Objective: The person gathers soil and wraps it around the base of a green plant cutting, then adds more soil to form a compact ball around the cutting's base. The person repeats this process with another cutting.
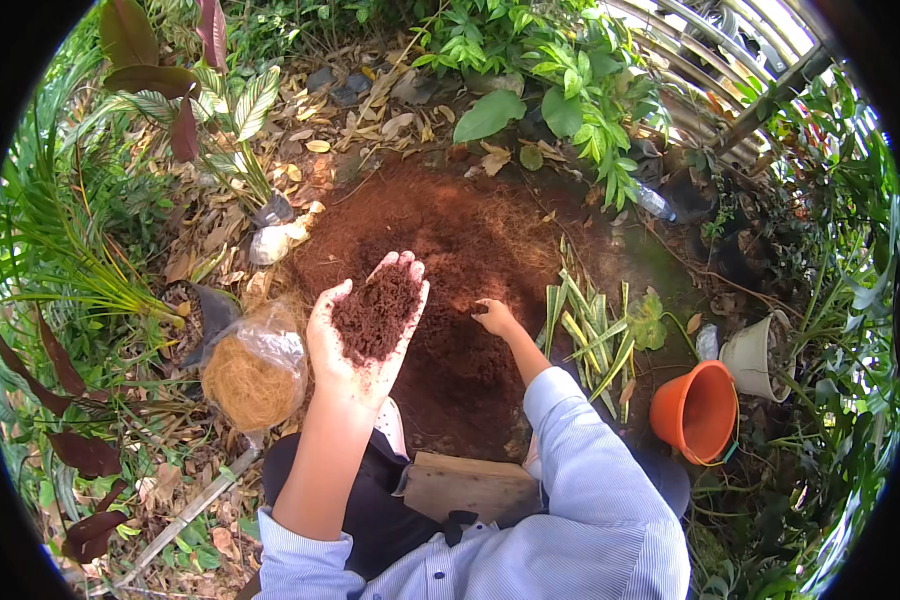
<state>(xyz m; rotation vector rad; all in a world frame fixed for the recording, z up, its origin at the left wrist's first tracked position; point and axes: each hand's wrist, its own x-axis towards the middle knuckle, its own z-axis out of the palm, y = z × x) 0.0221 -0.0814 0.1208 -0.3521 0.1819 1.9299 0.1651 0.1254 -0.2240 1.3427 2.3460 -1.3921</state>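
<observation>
My left hand (364, 330) is raised palm up, cupped around a mound of dark brown, crumbly soil or coir (375, 311). Over the spread of reddish-brown loose material (450, 217) on the ground, my right hand (493, 316) hovers or touches with bent fingers; whether it pinches a little of it cannot be told. Right of that hand lie cut variegated, strap-like leaves (592, 334). A clear plastic bag of tan coconut fibre (251, 382) rests left of my left forearm.
An orange bucket (694, 412) lies tilted at the right beside a whitish plant pot (754, 356). A plastic bottle (654, 201) is farther back. A wooden block (469, 487) sits between my legs. Potted plants (270, 217) and dry leaves border the left side.
</observation>
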